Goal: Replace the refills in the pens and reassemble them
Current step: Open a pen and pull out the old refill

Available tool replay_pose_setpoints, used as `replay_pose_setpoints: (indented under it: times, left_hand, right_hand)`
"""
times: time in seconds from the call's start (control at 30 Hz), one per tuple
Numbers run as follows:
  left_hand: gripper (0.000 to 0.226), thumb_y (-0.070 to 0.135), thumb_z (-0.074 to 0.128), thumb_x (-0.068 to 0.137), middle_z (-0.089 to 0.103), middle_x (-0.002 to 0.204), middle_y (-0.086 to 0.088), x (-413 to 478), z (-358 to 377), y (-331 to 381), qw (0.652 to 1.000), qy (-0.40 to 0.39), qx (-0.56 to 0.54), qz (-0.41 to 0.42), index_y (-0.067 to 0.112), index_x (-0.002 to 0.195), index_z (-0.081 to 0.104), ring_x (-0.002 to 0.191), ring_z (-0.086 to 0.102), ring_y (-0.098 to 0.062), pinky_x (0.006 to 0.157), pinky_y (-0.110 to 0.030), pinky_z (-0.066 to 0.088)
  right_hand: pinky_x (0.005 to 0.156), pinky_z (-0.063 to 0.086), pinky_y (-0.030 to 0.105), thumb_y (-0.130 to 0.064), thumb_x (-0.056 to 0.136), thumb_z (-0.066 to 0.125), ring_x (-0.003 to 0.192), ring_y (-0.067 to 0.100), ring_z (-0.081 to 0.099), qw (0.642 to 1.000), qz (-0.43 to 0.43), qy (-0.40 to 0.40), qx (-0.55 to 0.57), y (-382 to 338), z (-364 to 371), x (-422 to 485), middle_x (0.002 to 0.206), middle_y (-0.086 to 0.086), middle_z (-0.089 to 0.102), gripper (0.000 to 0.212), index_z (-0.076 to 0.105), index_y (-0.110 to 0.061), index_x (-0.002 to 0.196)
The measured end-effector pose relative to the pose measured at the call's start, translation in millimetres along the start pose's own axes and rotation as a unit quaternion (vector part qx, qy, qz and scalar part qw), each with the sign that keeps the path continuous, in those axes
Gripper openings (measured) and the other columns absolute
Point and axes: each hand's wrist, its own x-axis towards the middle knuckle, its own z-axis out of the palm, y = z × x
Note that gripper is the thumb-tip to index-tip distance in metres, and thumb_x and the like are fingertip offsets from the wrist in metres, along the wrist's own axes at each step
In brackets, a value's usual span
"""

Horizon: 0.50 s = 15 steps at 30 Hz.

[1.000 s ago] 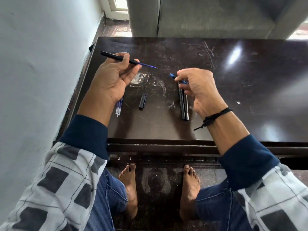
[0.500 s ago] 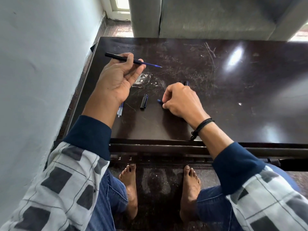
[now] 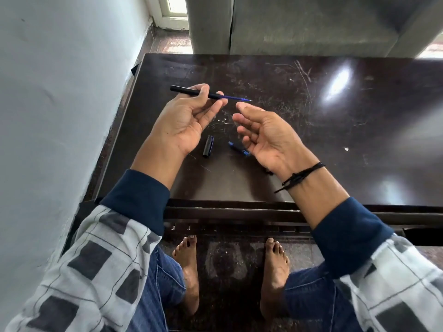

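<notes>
My left hand (image 3: pixel 189 116) pinches a black pen barrel (image 3: pixel 185 90) between thumb and fingers, held above the table. A thin blue refill (image 3: pixel 236 98) sticks out of the barrel's right end, pointing right. My right hand (image 3: pixel 266 135) hovers palm up just right of it, fingers loosely curled and holding nothing, its fingertips close under the refill tip. A black pen cap (image 3: pixel 208 146) lies on the dark table (image 3: pixel 335 130) below my left hand. A small blue and black pen tip piece (image 3: pixel 237 148) lies beside my right palm. Other pens lie hidden under my right hand.
A pale wall runs along the table's left edge. A grey sofa (image 3: pixel 311 22) stands behind the far edge. The table's near edge has a rail, with my bare feet on the floor beneath it.
My right hand put the blue tip piece down on the table, then rose and turned palm up toward the refill. My left hand kept holding the barrel.
</notes>
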Motion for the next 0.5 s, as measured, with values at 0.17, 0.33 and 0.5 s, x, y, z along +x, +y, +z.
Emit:
replay_pose_setpoints:
  times: [0.17,0.33,0.5]
  left_hand:
    - [0.004,0.001,0.062,0.097,0.075,0.095,-0.024,-3.5,4.1,-7.5,1.0,-0.007,-0.003,-0.018,0.004,0.099,0.063,0.092,0.076,-0.031,0.072,-0.026,0.061]
    - [0.004,0.0,0.06,0.097,0.075,0.095,-0.023,-6.3,6.4,-9.5,1.0,-0.009,-0.007,-0.025,0.003,0.099,0.061,0.087,0.077,-0.029,0.071,-0.026,0.061]
    - [0.006,0.0,0.061,0.097,0.074,0.1,-0.025,-7.6,7.2,-7.4,0.999,-0.003,-0.007,-0.038,0.003,0.103,0.061,0.091,0.076,-0.032,0.073,-0.027,0.062]
  right_hand:
    - [0.053,0.046,0.016,-0.019,0.093,0.071,0.062,0.005,0.06,0.996,0.017,-0.022,0.09,8.5,1.3,1.2,0.086,-0.006,0.073,0.011,0.073,-0.024,0.103]
    - [0.053,0.047,0.015,-0.024,0.093,0.073,0.062,0.004,0.06,0.995,-0.001,-0.028,0.096,11.8,3.7,0.9,0.084,-0.008,0.072,0.007,0.076,-0.026,0.098]
    - [0.053,0.047,0.018,-0.024,0.094,0.071,0.06,0.007,0.06,0.993,-0.031,0.0,0.117,10.8,3.8,-0.1,0.082,-0.003,0.069,0.003,0.072,-0.023,0.097]
